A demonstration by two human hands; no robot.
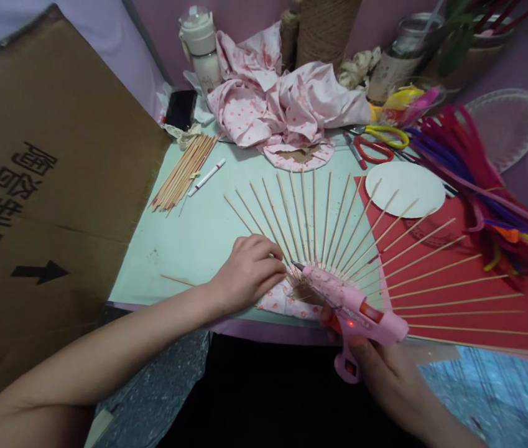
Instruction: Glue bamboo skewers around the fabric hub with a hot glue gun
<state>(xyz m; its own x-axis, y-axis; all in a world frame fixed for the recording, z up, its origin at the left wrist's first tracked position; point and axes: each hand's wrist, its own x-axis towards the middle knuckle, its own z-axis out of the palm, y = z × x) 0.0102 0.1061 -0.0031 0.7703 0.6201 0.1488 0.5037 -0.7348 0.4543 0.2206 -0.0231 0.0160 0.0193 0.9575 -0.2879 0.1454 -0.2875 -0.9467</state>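
My right hand (375, 361) is wrapped around the handle of a pink glue gun (338, 295), its small light glowing orange-red. The gun's nozzle points up and left, close to the fingertips of my left hand (257, 270). Those fingers are curled together at the left edge of a disc covered in pink patterned cloth (287, 303); what they pinch is hidden. From the disc, thin wooden sticks (314, 211) fan out across the table, away from me and to the right. The gun covers part of the disc and several stick ends.
A bundle of sticks (184, 174) and a white marker (206, 178) lie at left, beside a tall cardboard box (58, 186). Behind are crumpled pink cloth (291, 99), scissors (375, 149) and a bottle (201, 50). Red card (459, 298), a white oval (405, 190) and pipe cleaners (492, 186) are at right.
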